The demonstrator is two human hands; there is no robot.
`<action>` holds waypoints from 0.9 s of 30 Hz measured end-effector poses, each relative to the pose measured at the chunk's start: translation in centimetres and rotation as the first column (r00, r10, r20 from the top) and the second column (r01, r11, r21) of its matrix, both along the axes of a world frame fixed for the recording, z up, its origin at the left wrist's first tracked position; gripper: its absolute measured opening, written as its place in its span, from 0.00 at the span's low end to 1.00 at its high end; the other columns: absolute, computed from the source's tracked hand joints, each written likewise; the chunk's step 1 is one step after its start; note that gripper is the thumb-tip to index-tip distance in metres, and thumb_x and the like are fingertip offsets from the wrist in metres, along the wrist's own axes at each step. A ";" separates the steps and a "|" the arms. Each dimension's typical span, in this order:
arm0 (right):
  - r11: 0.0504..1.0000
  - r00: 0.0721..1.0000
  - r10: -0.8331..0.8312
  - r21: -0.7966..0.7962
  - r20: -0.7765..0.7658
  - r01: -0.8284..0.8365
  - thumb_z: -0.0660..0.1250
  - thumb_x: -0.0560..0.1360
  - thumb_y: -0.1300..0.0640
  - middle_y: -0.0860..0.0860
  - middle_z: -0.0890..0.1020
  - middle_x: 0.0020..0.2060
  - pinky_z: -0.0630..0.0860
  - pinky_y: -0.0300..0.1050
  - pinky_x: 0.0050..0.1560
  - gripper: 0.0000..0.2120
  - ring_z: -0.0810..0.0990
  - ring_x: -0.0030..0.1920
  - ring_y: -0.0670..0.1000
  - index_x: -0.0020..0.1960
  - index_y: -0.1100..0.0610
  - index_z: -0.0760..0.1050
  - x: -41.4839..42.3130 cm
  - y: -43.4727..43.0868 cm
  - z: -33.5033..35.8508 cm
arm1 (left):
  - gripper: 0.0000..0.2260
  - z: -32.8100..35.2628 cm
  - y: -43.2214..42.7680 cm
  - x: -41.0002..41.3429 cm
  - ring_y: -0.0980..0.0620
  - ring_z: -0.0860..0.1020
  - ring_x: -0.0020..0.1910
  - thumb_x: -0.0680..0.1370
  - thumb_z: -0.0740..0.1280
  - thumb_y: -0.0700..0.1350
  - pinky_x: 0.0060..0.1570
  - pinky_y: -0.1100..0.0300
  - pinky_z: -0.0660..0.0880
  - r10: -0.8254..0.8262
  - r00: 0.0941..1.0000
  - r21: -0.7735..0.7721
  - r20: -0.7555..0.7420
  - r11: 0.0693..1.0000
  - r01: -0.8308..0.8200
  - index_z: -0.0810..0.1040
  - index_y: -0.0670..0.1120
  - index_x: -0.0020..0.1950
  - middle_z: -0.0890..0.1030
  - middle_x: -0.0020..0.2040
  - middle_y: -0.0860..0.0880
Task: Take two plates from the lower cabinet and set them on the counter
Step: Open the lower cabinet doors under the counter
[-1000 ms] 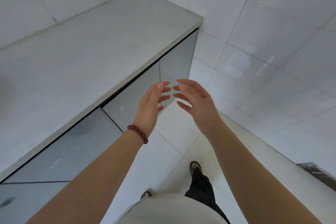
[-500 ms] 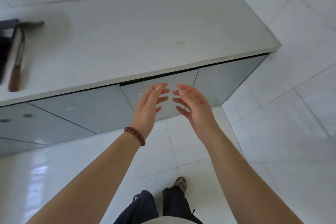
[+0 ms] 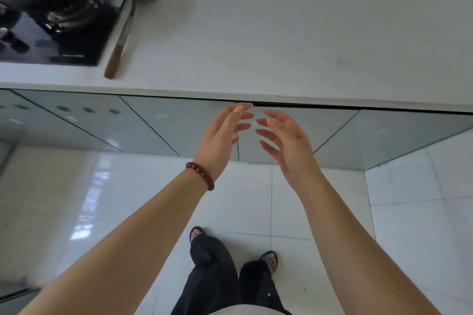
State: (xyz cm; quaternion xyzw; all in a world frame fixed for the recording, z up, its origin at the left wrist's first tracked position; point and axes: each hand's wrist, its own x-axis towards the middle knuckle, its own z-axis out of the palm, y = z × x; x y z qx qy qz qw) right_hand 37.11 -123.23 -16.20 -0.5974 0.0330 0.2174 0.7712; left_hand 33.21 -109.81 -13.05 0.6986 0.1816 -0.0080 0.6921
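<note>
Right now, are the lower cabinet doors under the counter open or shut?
Shut. The cabinet doors lie flush beneath the counter, no interior showing; left hand and right hand hover empty.

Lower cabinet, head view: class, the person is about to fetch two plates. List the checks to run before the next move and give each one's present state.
1. Left hand free: ok, fingers relaxed, holds nothing.
2. Right hand free: ok, open and holds nothing.
3. Cabinet doors open: not ok, every door in view is shut, and neither hand touches one.
4. Plates located: cannot tell, none in view.
5. Landing space on the counter: ok, a wide bare stretch lies above the hands.
6. Knife out of the way: ok, it lies beside the stove, to the left of that stretch.
</note>
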 end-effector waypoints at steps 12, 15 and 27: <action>0.986 0.986 -0.164 0.005 -0.028 0.164 0.67 0.72 0.52 0.47 0.83 0.48 0.75 0.46 0.52 0.08 0.81 0.52 0.49 0.51 0.47 0.79 3.6 9.1 -0.9 | 0.16 -1.3 9.7 5.9 0.56 0.78 0.55 0.77 0.55 0.56 0.56 0.55 0.71 -0.182 0.983 -0.009 -0.006 0.983 0.182 0.77 0.54 0.58 0.81 0.55 0.52; 0.976 0.976 -0.216 0.000 -0.012 0.216 0.67 0.73 0.51 0.49 0.83 0.50 0.75 0.47 0.53 0.08 0.80 0.54 0.51 0.51 0.47 0.79 4.7 10.3 -1.2 | 0.16 -1.8 11.1 7.7 0.56 0.79 0.54 0.76 0.56 0.57 0.56 0.55 0.71 -0.228 0.974 -0.016 -0.004 0.973 0.228 0.77 0.54 0.57 0.81 0.55 0.53; 0.950 0.942 -0.312 -0.032 -0.127 0.311 0.67 0.73 0.52 0.49 0.83 0.50 0.74 0.46 0.51 0.07 0.80 0.54 0.53 0.51 0.47 0.80 7.2 8.1 -6.1 | 0.17 -6.7 10.2 10.3 0.55 0.79 0.53 0.75 0.56 0.57 0.59 0.52 0.72 -0.200 0.976 -0.061 -0.091 0.979 0.195 0.78 0.53 0.56 0.81 0.54 0.52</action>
